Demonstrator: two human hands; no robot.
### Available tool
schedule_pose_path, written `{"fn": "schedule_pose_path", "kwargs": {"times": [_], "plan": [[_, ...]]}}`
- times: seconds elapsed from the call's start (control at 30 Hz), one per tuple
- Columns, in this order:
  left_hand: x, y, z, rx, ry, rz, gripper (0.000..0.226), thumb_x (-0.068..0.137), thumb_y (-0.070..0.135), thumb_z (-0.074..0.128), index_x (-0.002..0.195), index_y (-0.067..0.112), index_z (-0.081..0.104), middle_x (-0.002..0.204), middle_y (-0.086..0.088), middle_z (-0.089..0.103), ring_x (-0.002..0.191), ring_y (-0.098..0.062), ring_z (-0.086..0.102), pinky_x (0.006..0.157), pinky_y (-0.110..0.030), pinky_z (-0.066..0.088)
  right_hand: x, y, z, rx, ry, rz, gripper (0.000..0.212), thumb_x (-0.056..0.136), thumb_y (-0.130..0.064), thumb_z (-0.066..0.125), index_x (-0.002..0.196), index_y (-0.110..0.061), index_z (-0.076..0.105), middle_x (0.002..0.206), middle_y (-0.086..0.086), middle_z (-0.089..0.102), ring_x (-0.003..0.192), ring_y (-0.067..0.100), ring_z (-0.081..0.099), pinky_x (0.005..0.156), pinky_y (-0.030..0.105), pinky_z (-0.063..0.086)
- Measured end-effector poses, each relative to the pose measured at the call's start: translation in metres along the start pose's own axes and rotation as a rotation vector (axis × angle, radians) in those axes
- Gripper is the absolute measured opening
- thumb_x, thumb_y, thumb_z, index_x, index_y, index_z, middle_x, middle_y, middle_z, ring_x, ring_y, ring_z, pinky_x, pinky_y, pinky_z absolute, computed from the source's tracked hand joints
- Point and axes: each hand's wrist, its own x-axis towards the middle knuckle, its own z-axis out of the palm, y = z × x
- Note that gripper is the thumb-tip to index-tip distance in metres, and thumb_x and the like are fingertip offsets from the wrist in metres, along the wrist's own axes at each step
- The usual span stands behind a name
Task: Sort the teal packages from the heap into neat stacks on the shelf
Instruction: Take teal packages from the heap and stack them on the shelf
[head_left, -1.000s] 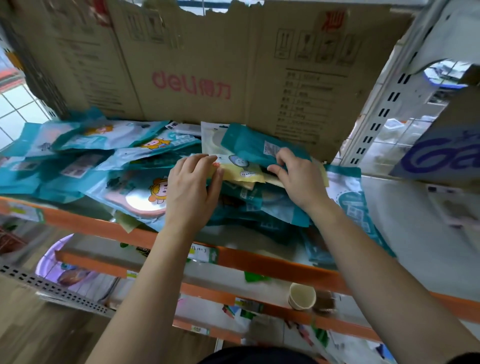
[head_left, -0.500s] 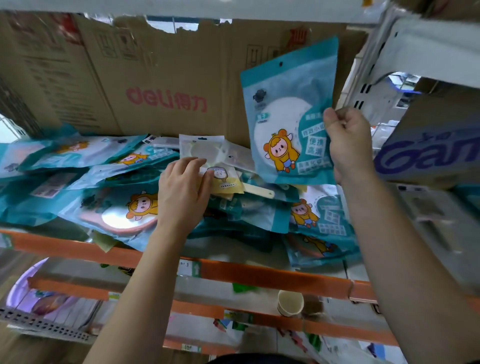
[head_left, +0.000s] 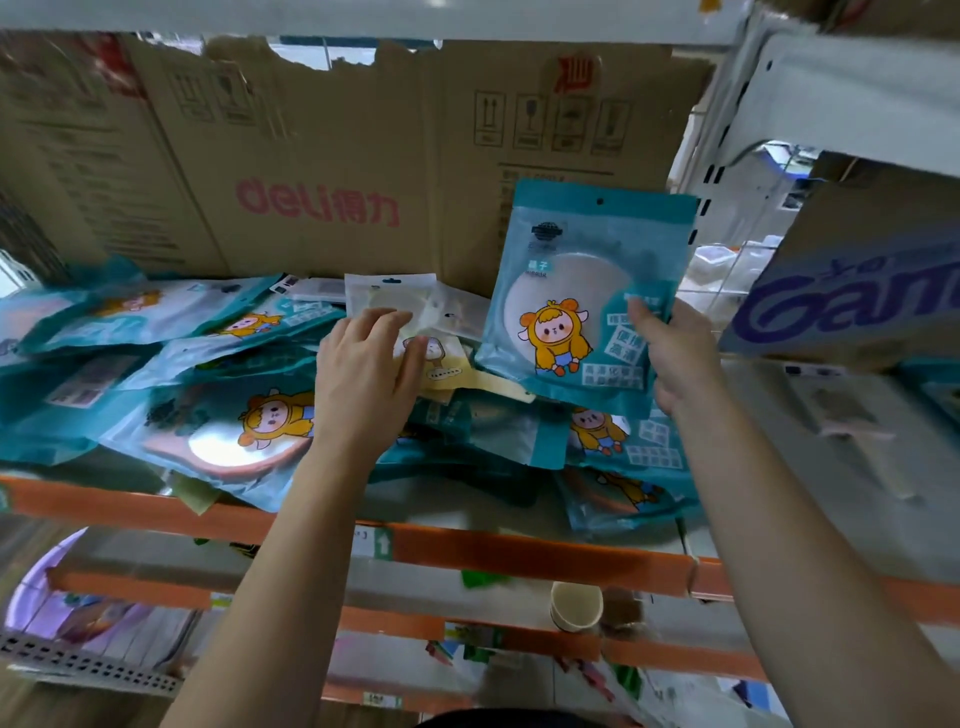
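The right hand (head_left: 675, 358) has lowered the cartoon-printed teal package (head_left: 582, 291) it pinches, at 2 o'clock. Orange-edged shelf (head_left: 493, 551), cardboard box (head_left: 311, 156) behind. The left hand (head_left: 363, 374) lies flat on the heap (head_left: 208, 415).

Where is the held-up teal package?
Head view, right of centre: the right hand grips the teal package upright above the heap, before the cardboard box.

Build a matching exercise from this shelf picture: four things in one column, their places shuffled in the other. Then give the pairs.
Things
1. raised teal package
2. left hand
3. paper cup
4. cardboard box

Places
A. below the top orange rail
B. standing behind the heap
C. gripped upright by the right hand
D. resting on a pale packet in the heap

Pairs: 1-C, 2-D, 3-A, 4-B
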Motion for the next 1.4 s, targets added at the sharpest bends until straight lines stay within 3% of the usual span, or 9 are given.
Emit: {"fn": "schedule_pose_path", "kwargs": {"times": [0.27,0.53,0.63,0.83,1.0,1.17,1.3,1.4], "plan": [[0.000,-0.003,0.003,0.015,0.005,0.007,0.045,0.098,0.041,0.040,0.121,0.010,0.063,0.123,-0.009,0.062,0.111,-0.032,0.055,0.092,-0.044,0.039,0.000,0.011,-0.016,0.093,-0.026,0.071,0.015,0.100,-0.024,0.051,0.095,-0.018,0.063,0.090,0.001,0.073,0.081,0.018,0.070,0.076,0.038,0.057],[0.010,-0.053,-0.033,0.107,0.104,-0.065,0.048,0.097,0.040,0.040,0.118,0.005,0.064,0.115,-0.017,0.065,0.105,-0.038,0.057,0.088,-0.045,0.043,-0.013,0.003,0.047,0.107,-0.224,0.088,0.014,0.099,-0.021,0.052,0.096,-0.012,0.063,0.080,0.000,0.074,0.071,0.014,0.071,0.066,0.032,0.057],[0.010,-0.085,-0.051,0.135,0.146,-0.172,0.046,0.094,0.037,0.045,0.116,0.002,0.065,0.111,-0.022,0.065,0.103,-0.041,0.057,0.087,-0.046,0.044,-0.017,0.000,0.072,0.124,-0.296,0.097,0.014,0.099,-0.021,0.052,0.093,-0.013,0.063,0.072,-0.004,0.074,0.067,0.012,0.071,0.058,0.028,0.056],[0.010,-0.159,-0.083,0.153,0.189,-0.437,0.035,0.097,0.029,0.053,0.116,0.003,0.067,0.108,-0.023,0.064,0.104,-0.040,0.057,0.089,-0.043,0.043,-0.020,-0.013,0.112,0.147,-0.372,0.102,0.014,0.099,-0.021,0.053,0.094,-0.013,0.063,0.076,-0.003,0.074,0.070,0.013,0.072,0.057,0.029,0.058],[0.014,-0.196,-0.085,0.083,0.100,-0.595,0.032,0.097,0.018,0.047,0.118,0.001,0.065,0.116,-0.026,0.061,0.112,-0.040,0.053,0.094,-0.044,0.042,-0.018,-0.021,0.133,0.120,-0.374,0.111,0.015,0.098,-0.025,0.053,0.100,-0.013,0.063,0.094,0.003,0.072,0.083,0.019,0.071,0.069,0.036,0.058],[0.025,-0.203,-0.079,-0.076,0.070,-0.809,0.038,0.097,0.031,0.045,0.123,0.011,0.064,0.123,-0.015,0.064,0.119,-0.033,0.053,0.098,-0.037,0.039,-0.014,-0.018,0.136,0.089,-0.357,0.117,0.015,0.097,-0.026,0.055,0.099,-0.015,0.063,0.094,0.002,0.073,0.082,0.016,0.072,0.064,0.033,0.058],[0.031,-0.204,-0.074,-0.079,0.210,-0.786,0.035,0.098,0.027,0.049,0.108,0.002,0.071,0.107,-0.021,0.070,0.106,-0.037,0.059,0.085,-0.035,0.043,-0.012,-0.016,0.133,0.087,-0.335,0.121,0.013,0.097,-0.026,0.056,0.094,-0.015,0.064,0.085,-0.001,0.073,0.077,0.014,0.072,0.061,0.031,0.059],[0.030,-0.197,-0.075,-0.074,0.391,-0.714,0.035,0.095,0.031,0.057,0.107,0.003,0.073,0.103,-0.017,0.073,0.100,-0.029,0.066,0.089,-0.033,0.046,-0.011,-0.013,0.130,0.081,-0.328,0.128,0.014,0.096,-0.026,0.057,0.094,-0.015,0.064,0.085,-0.001,0.073,0.077,0.014,0.072,0.066,0.033,0.059]]}}
